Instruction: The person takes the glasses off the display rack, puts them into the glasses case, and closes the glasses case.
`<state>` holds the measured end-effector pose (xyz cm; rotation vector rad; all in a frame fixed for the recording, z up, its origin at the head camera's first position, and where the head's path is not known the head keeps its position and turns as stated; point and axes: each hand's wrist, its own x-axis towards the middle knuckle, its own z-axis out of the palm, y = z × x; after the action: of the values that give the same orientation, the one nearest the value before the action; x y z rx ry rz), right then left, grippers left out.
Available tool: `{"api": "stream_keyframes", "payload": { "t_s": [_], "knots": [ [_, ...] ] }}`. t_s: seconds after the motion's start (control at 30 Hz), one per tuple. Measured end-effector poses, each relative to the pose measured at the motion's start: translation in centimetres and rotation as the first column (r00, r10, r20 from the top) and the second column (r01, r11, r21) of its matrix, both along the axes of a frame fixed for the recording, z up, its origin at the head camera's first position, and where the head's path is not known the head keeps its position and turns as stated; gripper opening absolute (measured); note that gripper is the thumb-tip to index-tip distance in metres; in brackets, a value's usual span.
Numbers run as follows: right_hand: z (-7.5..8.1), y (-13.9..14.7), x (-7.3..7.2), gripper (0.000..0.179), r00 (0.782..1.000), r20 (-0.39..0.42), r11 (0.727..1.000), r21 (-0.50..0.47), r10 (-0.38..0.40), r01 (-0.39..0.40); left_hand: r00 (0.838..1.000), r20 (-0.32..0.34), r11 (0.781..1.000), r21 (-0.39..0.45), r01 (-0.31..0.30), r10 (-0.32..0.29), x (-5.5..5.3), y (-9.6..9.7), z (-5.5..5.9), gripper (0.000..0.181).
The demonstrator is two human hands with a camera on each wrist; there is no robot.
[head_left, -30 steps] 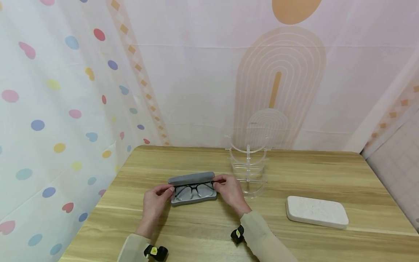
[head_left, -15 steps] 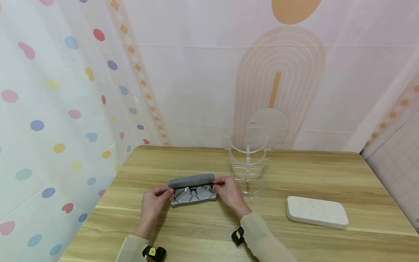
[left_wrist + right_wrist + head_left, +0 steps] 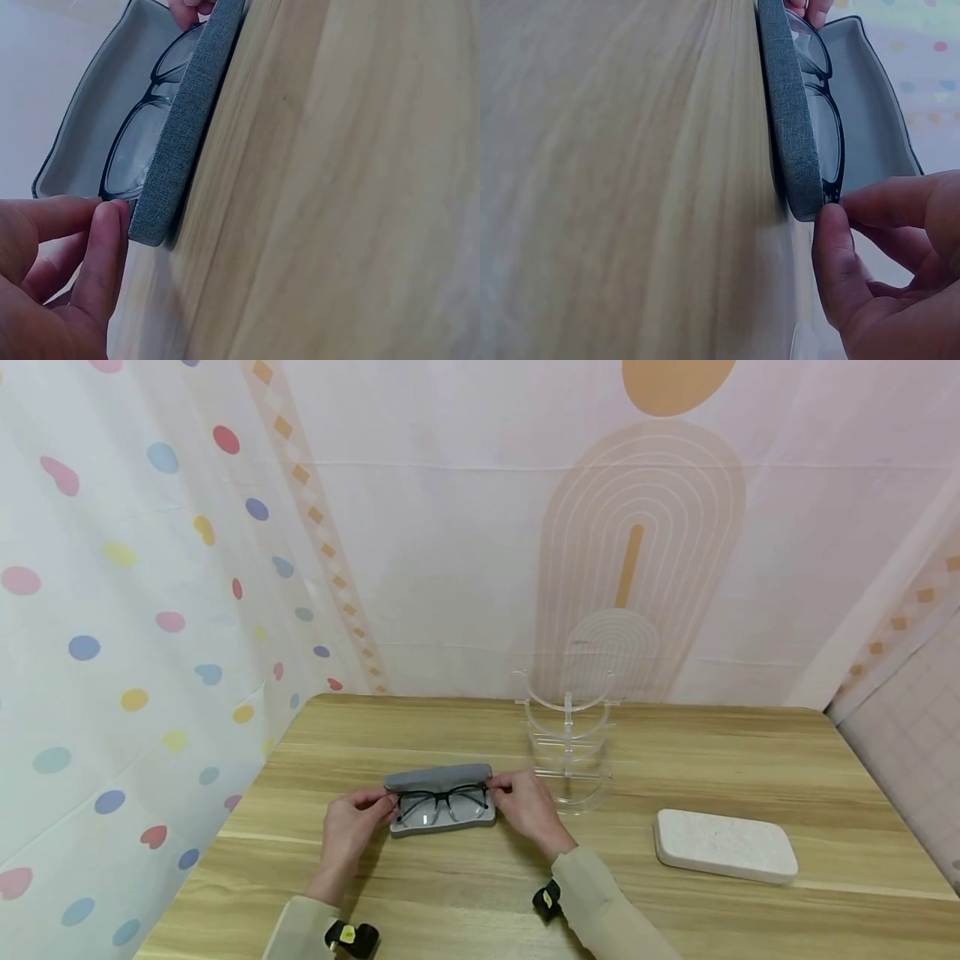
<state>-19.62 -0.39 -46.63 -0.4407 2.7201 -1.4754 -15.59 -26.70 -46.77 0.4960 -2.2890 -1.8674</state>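
A pair of black-framed glasses (image 3: 442, 797) sits in the lower half of a grey glasses case (image 3: 438, 775), whose lid stands open at the back. My left hand (image 3: 351, 828) pinches the frame's left corner between thumb and fingers. At the opposite corner, my right hand (image 3: 531, 810) pinches the frame the same way. The left wrist view shows the lenses partly behind the case's front wall (image 3: 180, 135). From the right wrist, the thumb and forefinger meet at the hinge of the glasses (image 3: 832, 150). The folded temples are mostly hidden.
Behind my right hand stands a clear acrylic display rack (image 3: 568, 743) with several tiers. A closed white glasses case (image 3: 726, 845) lies on the wooden table (image 3: 465, 902) to the right. Patterned curtains (image 3: 450, 527) hang behind and to the left.
The glasses and the grey case have shifted slightly toward me. The frame now tilts differently, with its lenses facing more upright. Both hands keep their pinch on the corners.
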Motion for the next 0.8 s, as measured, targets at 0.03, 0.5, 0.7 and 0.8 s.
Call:
{"api": "stream_keyframes", "payload": {
  "t_s": [0.03, 0.5, 0.7, 0.8],
  "knots": [
    [0.0, 0.0, 0.0, 0.018, 1.000, 0.004, 1.000, 0.007, 0.003, -0.003, 1.000, 0.007, 0.999, -0.041, -0.001, 0.001, 0.0, -0.1, 0.0, 0.024],
    [-0.1, 0.5, 0.2, 0.023, 1.000, 0.007, 0.999, 0.016, 0.028, -0.028, 0.994, 0.100, 0.916, -0.394, 0.069, -0.032, 0.4, -0.8, 0.2, 0.025],
    [0.1, 1.1, 0.3, 0.021, 1.000, 0.030, 1.000, -0.020, -0.003, 0.003, 0.994, 0.094, 0.947, -0.313, 0.074, -0.047, 0.6, -1.2, 0.2, 0.027],
    [0.4, 1.3, 0.4, 0.022, 0.998, 0.063, 0.998, -0.054, -0.031, 0.034, 0.997, 0.070, 0.974, -0.220, 0.055, -0.041, 0.7, -1.5, 0.3, 0.028]
  ]
}}
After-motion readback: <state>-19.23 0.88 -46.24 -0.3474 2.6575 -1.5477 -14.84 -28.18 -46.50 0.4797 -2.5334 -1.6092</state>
